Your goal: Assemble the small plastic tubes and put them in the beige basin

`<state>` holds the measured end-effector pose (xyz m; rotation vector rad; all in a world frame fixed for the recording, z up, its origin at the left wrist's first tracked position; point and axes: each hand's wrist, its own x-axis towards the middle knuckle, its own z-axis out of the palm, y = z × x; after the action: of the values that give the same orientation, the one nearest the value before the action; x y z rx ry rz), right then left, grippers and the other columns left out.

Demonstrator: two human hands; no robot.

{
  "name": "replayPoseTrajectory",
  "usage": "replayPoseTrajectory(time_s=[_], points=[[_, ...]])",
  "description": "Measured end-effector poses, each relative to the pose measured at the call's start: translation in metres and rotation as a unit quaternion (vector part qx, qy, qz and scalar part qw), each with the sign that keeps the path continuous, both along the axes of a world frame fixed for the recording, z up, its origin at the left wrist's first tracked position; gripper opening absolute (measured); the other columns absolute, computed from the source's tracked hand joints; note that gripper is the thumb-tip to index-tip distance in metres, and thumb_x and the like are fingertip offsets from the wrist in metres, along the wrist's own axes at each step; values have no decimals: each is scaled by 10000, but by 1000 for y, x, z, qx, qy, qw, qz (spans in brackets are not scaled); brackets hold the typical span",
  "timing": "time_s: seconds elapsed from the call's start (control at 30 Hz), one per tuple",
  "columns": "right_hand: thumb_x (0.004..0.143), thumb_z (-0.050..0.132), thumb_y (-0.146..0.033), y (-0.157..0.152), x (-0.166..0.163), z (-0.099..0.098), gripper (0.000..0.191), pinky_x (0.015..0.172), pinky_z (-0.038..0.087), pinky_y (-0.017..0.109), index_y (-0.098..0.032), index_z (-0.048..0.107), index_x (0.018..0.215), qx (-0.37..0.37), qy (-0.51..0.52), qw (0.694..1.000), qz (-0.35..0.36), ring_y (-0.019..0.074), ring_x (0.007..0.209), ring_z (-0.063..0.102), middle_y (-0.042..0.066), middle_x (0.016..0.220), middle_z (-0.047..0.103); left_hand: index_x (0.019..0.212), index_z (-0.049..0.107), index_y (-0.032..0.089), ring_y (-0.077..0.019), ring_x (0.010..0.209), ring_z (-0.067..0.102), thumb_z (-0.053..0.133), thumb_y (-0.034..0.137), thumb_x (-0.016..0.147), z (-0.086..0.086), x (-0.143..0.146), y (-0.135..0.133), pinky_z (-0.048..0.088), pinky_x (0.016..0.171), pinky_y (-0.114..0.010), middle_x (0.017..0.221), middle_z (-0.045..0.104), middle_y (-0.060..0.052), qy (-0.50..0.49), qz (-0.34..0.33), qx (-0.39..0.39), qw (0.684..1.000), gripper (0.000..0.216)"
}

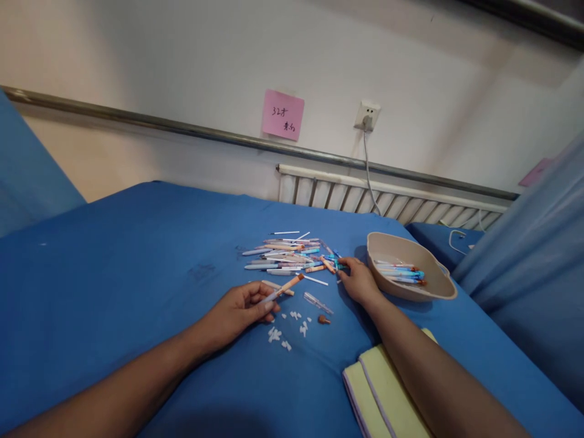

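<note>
My left hand (246,307) is closed around an orange and pale grey pen (287,286), its orange end pointing up to the right. My right hand (358,278) is at the right end of a pile of pens and pen parts (287,258), thumb and fingers drawn together by small teal and blue pieces (336,264). What sits between those fingertips is too small to make out. Between the hands lie a clear tube (318,302) and a brown tip piece (323,319). Several small white plugs (275,334) are scattered nearer to me.
To the right stands a beige basin (438,283) holding several pens (401,272). A folded yellow towel (387,392) lies under my right forearm. Blue cloth (114,292) covers the table. Behind it are a radiator (319,191) and a plugged-in cord (367,161).
</note>
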<state>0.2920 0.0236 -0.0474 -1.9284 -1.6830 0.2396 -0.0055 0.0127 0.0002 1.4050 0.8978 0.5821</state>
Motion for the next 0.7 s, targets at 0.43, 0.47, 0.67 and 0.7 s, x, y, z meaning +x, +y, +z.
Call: replayPoseTrajectory(time_s=[0.43, 0.47, 0.67, 0.7], points=[[757, 598, -231, -5, -2, 4, 162, 671, 426, 246, -162, 600, 904, -26, -6, 998, -55, 169, 772, 603, 63, 887, 643, 928, 607, 166, -128, 700, 586, 644, 378, 742, 0, -1, 0, 472, 696, -266, 842, 657, -34, 6, -14, 12, 1000, 285], [752, 607, -246, -7, -2, 6, 161, 651, 417, 251, -165, 595, 890, -35, -18, 997, -65, 175, 754, 604, 57, 848, 647, 933, 607, 165, -131, 702, 587, 643, 380, 741, 0, -1, 0, 472, 698, -270, 843, 658, -37, 8, -15, 13, 1000, 290], [756, 621, -241, -13, -5, 13, 149, 537, 339, 246, -186, 588, 890, -67, -51, 995, -62, 164, 629, 598, 16, 696, 648, 907, 605, 166, -136, 700, 592, 643, 362, 738, 1, 0, 0, 471, 695, -273, 838, 661, -33, 11, -10, 16, 1000, 262], [757, 619, -234, -13, -5, 14, 142, 532, 333, 244, -188, 591, 888, -68, -52, 995, -59, 161, 624, 598, 14, 694, 648, 902, 603, 163, -137, 703, 593, 644, 362, 738, 1, 0, 0, 471, 697, -274, 841, 659, -35, 13, -10, 16, 1000, 262]])
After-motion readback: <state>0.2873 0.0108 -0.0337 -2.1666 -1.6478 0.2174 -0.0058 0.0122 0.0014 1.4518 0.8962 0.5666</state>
